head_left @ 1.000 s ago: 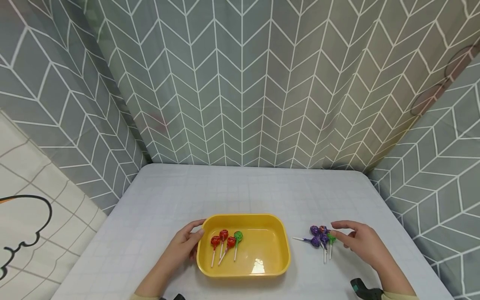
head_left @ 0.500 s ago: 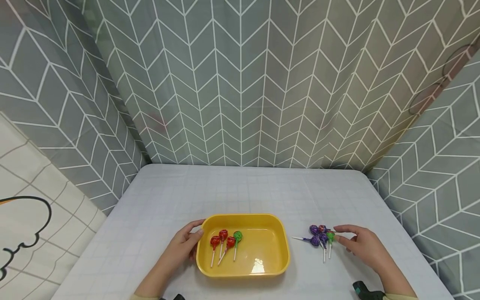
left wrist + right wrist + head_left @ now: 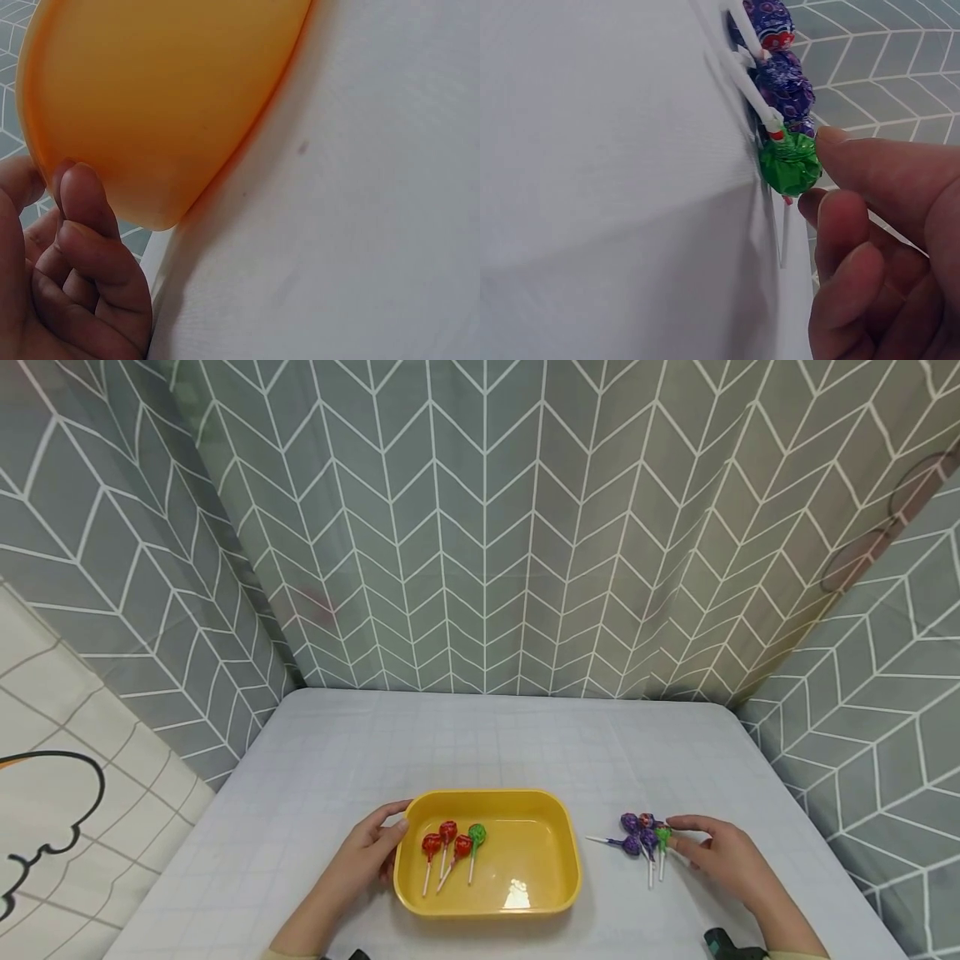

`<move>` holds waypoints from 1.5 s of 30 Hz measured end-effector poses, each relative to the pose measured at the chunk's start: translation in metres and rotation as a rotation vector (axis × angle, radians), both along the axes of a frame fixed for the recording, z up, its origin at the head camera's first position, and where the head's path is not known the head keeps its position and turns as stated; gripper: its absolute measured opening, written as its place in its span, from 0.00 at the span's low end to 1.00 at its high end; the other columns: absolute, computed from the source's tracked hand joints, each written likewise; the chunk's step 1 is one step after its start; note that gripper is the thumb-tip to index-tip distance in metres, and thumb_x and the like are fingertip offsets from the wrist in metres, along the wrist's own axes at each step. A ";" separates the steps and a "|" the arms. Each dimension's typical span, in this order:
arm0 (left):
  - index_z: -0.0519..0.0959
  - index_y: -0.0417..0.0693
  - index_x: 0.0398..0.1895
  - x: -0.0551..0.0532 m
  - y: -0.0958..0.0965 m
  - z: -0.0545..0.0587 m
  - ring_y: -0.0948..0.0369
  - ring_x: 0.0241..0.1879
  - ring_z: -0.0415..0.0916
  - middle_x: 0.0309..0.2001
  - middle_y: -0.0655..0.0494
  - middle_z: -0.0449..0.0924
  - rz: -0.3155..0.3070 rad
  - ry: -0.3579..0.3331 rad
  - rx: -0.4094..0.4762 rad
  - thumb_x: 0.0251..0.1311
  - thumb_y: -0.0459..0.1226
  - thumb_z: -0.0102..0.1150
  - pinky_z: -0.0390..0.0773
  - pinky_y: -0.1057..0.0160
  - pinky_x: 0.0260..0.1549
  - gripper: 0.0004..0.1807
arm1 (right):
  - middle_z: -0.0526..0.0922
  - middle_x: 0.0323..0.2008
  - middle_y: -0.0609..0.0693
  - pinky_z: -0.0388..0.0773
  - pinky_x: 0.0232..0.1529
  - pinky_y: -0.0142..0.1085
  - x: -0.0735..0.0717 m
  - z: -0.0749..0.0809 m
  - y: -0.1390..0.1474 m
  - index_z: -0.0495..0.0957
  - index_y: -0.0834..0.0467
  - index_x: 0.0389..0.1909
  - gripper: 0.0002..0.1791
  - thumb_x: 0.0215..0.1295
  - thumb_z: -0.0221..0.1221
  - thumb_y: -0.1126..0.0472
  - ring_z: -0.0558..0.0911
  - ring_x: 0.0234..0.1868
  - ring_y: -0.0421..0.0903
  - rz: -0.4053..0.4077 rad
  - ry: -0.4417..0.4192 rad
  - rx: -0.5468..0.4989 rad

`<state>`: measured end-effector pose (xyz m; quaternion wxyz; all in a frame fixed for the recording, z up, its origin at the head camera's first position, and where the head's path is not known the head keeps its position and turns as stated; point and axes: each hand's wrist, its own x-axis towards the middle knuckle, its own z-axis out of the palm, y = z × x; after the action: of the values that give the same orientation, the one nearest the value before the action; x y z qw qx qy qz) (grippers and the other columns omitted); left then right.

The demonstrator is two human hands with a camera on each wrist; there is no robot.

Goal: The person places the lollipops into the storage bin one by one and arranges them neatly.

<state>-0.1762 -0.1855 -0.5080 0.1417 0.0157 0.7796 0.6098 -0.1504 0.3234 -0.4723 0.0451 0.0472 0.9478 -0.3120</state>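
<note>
The person's left hand [image 3: 365, 852] grasps the near end of the yellow tray [image 3: 525, 852], its thumb at the rim and curled fingers against the outer wall. The tray lies between the hands, touching the left one and well apart from the right. Inside, toward the left hand, are three red lollipops [image 3: 431, 843] and a green lollipop [image 3: 477, 833].

The right hand [image 3: 722, 856] is at a small bunch on the white table [image 3: 480, 735]: its thumb and forefinger stand apart at the edge of another green lollipop [image 3: 790, 166]; whether they grip it cannot be told. Several purple lollipops [image 3: 631, 845] lie just beside that one, on the side toward the left hand. Beyond both hands hangs a grey patterned curtain [image 3: 480, 543].
</note>
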 end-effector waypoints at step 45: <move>0.63 0.58 0.61 0.012 0.004 0.032 0.57 0.16 0.69 0.23 0.44 0.77 -0.042 -0.023 0.021 0.62 0.52 0.48 0.73 0.60 0.17 0.25 | 0.80 0.43 0.51 0.74 0.32 0.43 -0.009 -0.002 -0.006 0.80 0.50 0.44 0.22 0.52 0.60 0.42 0.77 0.34 0.44 0.075 0.056 0.166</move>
<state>-0.1643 -0.1815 -0.4761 0.1633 0.0264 0.7709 0.6151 -0.1593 0.3169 -0.4746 0.0261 0.0068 0.9724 -0.2318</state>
